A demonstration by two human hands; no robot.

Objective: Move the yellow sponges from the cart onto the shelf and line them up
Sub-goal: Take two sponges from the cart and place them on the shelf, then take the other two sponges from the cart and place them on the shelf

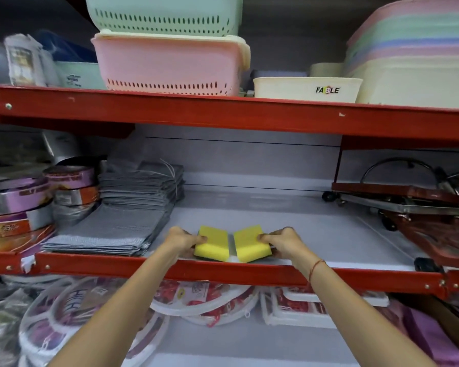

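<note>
Fingers (200, 239) of the left hand (182, 241) are curling over the outer edge of one sponge (212, 243), and the right hand (285, 242) is gripping a second sponge (251, 246) the same way, thumb on top. Both sponges are sitting at the front lip of the shelf (316, 234), just beside each other, with a narrow gap between them; their inner ends are angling apart rather than lying parallel. Two sponges are therefore on the shelf, and squaring them up is probably the step in hand. Grey cloths (133, 207) are lying to the left. No cart is showing, so how many sponges are left cannot be told.
</note>
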